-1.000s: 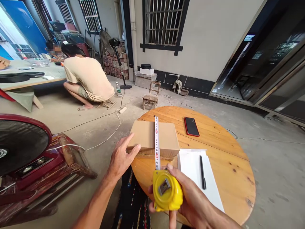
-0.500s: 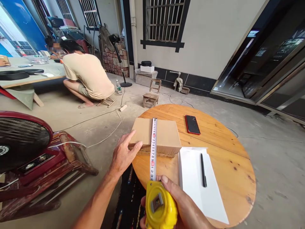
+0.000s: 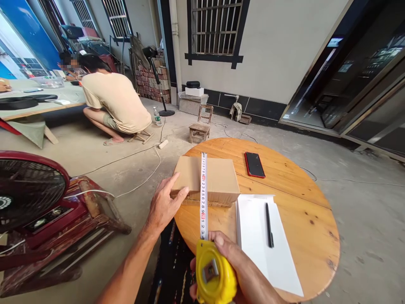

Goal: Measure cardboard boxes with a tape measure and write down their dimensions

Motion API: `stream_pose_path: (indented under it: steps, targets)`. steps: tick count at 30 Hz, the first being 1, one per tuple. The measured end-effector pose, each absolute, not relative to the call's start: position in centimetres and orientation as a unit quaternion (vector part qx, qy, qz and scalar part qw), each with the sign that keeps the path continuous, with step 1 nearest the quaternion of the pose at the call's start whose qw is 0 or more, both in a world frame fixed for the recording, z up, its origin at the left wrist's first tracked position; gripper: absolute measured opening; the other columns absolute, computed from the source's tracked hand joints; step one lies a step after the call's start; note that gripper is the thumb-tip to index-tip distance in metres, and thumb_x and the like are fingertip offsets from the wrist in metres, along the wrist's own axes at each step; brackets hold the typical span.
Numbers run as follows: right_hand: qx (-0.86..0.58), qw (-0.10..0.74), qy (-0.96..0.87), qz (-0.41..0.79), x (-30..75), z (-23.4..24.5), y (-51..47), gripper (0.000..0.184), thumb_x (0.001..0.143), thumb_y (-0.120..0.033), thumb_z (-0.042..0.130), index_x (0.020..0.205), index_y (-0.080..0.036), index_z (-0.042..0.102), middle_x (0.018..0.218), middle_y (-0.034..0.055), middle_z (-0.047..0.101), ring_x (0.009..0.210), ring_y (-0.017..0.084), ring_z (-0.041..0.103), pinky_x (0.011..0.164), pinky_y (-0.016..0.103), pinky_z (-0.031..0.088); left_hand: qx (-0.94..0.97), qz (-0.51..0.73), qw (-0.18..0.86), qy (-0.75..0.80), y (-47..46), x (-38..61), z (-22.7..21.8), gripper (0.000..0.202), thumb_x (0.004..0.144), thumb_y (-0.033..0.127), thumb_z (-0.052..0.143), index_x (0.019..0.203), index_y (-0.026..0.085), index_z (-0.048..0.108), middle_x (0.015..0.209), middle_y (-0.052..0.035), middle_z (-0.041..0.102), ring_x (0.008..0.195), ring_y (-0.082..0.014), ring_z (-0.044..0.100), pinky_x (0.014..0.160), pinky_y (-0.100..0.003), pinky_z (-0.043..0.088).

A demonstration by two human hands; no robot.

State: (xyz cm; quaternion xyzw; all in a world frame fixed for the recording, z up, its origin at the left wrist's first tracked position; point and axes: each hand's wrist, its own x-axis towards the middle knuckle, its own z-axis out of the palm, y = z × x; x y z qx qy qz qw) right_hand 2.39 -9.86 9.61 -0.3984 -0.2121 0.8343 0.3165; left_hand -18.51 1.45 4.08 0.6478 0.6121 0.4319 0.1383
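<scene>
A brown cardboard box [image 3: 221, 173] sits near the left edge of the round wooden table. My left hand [image 3: 166, 200] rests against its near left corner, thumb and forefinger spread and touching it. A yellow tape measure [image 3: 217, 276] is in my right hand [image 3: 232, 253], its fingers wrapped round the case and partly hidden behind it. The white blade [image 3: 204, 198] stretches away from me over the top of the box, front to back. Its metal tip shows slightly past the far edge. Whether the blade touches the box I cannot tell.
Right of the box, white paper [image 3: 253, 228] lies with a black pen [image 3: 269, 226] on it. A red-edged phone [image 3: 255, 164] is farther back on the table [image 3: 303, 236]. At left stands a fan [image 3: 28, 190]; beyond, a person [image 3: 115, 99] sits low by another table.
The tape measure has shifted slightly right, and its blade tip now reaches a little beyond the box's far edge. My left hand stays at the box corner.
</scene>
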Motion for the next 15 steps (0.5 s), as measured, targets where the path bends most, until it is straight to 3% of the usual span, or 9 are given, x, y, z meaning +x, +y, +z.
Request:
stream_pose_path:
  steps: [6, 9, 12, 15]
  targets:
    - [-0.430, 0.382, -0.245, 0.781, 5.3, 8.9, -10.1, 0.056, 0.076, -0.061, 0.072, 0.113, -0.024, 0.053, 0.091, 0.0050, 0.070, 0.072, 0.020, 0.071, 0.066, 0.029, 0.052, 0.613, 0.451, 0.171, 0.626, 0.2, -19.3, 3.4, 0.063, 0.093, 0.051, 0.050, 0.148, 0.022, 0.039, 0.144, -0.0121, 0.051, 0.128, -0.0270, 0.051, 0.106, -0.043, 0.041]
    - [-0.472, 0.383, -0.242, 0.756, 6.9, 8.9, -10.0, 0.058, 0.074, -0.065, 0.070, 0.114, -0.027, 0.054, 0.096, 0.0066, 0.070, 0.075, 0.022, 0.070, 0.052, 0.025, 0.049, 0.559, 0.473, 0.217, 0.646, -0.6, -19.8, 2.0, 0.065, 0.092, 0.054, 0.051, 0.148, 0.024, 0.037, 0.145, -0.0122, 0.049, 0.124, -0.0272, 0.054, 0.101, -0.042, 0.045]
    - [-0.517, 0.369, -0.263, 0.726, 7.9, 9.1, -9.7, 0.067, 0.071, -0.068, 0.070, 0.123, -0.029, 0.054, 0.106, 0.0098, 0.070, 0.078, 0.025, 0.069, 0.041, 0.023, 0.044, 0.516, 0.473, 0.272, 0.660, -1.2, -19.8, 0.9, 0.069, 0.091, 0.058, 0.052, 0.149, 0.025, 0.037, 0.139, -0.0118, 0.055, 0.122, -0.0278, 0.056, 0.098, -0.042, 0.048]
    - [-0.530, 0.374, -0.299, 0.699, 8.4, 9.0, -9.2, 0.071, 0.071, -0.068, 0.071, 0.127, -0.028, 0.053, 0.102, 0.0101, 0.071, 0.076, 0.024, 0.068, 0.044, 0.025, 0.047, 0.509, 0.469, 0.310, 0.652, -1.4, -19.4, 0.5, 0.070, 0.090, 0.059, 0.052, 0.149, 0.025, 0.037, 0.130, -0.0110, 0.062, 0.122, -0.0278, 0.056, 0.101, -0.044, 0.046]
